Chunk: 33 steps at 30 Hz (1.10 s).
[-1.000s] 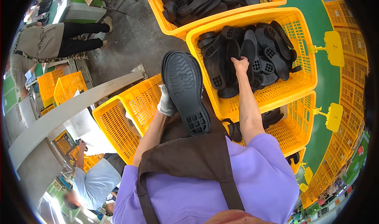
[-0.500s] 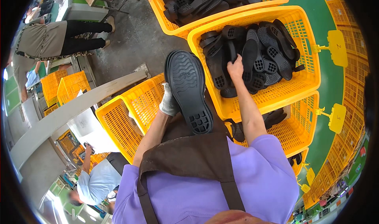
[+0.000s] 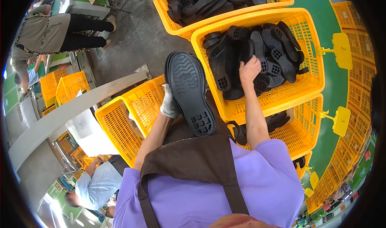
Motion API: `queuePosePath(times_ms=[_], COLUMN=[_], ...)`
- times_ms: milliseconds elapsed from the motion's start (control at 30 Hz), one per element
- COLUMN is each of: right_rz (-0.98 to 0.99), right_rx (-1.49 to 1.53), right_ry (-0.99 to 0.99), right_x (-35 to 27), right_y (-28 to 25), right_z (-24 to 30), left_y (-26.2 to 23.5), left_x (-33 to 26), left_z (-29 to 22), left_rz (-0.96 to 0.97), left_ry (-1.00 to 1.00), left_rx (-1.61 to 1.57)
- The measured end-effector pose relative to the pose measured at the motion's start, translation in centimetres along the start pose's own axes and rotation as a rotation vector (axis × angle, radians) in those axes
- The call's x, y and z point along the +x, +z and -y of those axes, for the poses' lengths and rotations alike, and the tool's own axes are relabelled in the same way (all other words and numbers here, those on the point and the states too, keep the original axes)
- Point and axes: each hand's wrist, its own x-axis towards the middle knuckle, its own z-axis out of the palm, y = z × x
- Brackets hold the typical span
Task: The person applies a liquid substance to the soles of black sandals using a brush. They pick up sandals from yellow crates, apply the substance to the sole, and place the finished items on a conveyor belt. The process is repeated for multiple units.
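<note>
My left hand (image 3: 170, 102), in a pale glove, is closed round a small stack of black shoe soles (image 3: 187, 77). The top sole shows its wavy tread and the square-grid heel, tilted in front of my apron. My bare right hand (image 3: 250, 70) reaches into the yellow crate (image 3: 281, 101) on the right, its fingers closed on the edge of a dark shoe sole (image 3: 246, 50). Part of that sole is hidden by the hand. Several more loose soles (image 3: 283, 63) lie heaped around it, some tread up.
Another yellow crate of soles (image 3: 237, 12) stands beyond, and a lower crate (image 3: 299, 127) sits nearer me. Yellow crates (image 3: 120, 121) and a curved grey beam (image 3: 80, 107) are at my left. Two people (image 3: 48, 33) work further left. Yellow tags (image 3: 342, 51) hang off the crates' right side.
My right hand has shifted slightly right and up, and the dark sole at its fingers has moved right over the heap. The left hand keeps its stack nearly still.
</note>
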Motion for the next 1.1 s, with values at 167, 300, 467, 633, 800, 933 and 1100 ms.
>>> queuePosePath(times_ms=[167, 300, 467, 633, 800, 933, 1100], right_rz=[0.172, 0.327, 0.515, 0.577, 0.605, 0.338, 0.587], right_rx=[0.369, 0.397, 1.0, 0.728, 0.473, 0.379, 1.084], right_ry=[0.114, 0.329, 0.545, 0.33, 0.52, 0.408, 0.67], right_x=[-2.2, 0.1, 7.3, 13.1, 12.5, 8.4, 7.4], right_y=[0.2, 0.2, -1.5, -0.9, 1.9, 1.3, -1.3], right_z=[2.0, -0.2, -5.6, -7.9, -6.2, -4.6, -6.1], left_y=[0.3, 1.5, 2.7, 3.1, 2.8, 2.3, 3.1], left_x=[-0.3, -0.4, -0.5, -0.7, -0.6, -0.4, 0.3], left_z=[-0.4, -0.6, -0.8, -0.5, -0.2, -0.2, 0.1], left_rz=[0.073, 0.1, 0.003, -0.05, -0.033, 0.038, 0.045], left_ry=[-0.026, 0.006, 0.061, 0.097, 0.098, 0.071, 0.042], left_rx=[0.042, -0.01, 0.021, 0.048, 0.048, 0.036, 0.009])
